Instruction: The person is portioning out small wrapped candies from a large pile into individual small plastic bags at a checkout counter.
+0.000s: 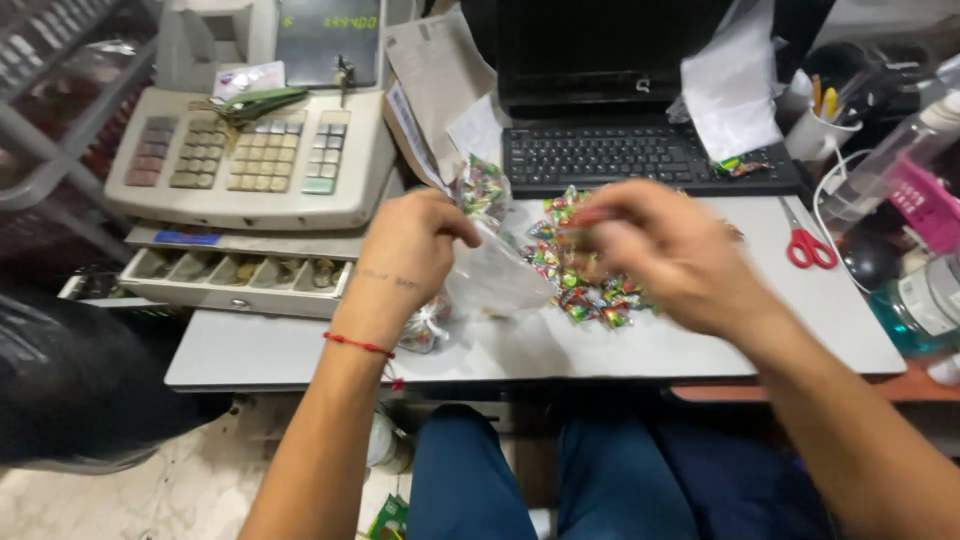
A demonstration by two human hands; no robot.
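**2 hands over a heap of wrapped sweets**

The left hand point(415, 240) is closed in a loose fist around the top of a clear plastic bag point(490, 275), thumb and fingers pinching its mouth; the bag hangs down from the grip and rests on the grey desk point(700, 345), with a few coloured sweets showing through the plastic near the knuckles. A thin red string bracelet point(357, 345) circles that wrist.

The right hand point(665, 250) hovers just to the right of the bag, above the pile of wrapped candies point(590, 290). It is blurred with motion, fingers curled inward toward the bag's mouth; something coloured seems pinched at the fingertips, but I cannot tell for certain whether it has hold of a sweet.

The candies lie in 1 loose heap in the middle of the desk, between the 2 hands and just in front of a black laptop point(610, 150) (its screen is dark). A second small knotted bag of sweets point(425, 328) sits near the desk's front edge, beneath the left wrist.

To the left stands a beige cash register point(250, 160) with its coin drawer point(235, 272) pulled open. Red-handled scissors point(808, 245) lie on the desk at the right, well apart from the candies.
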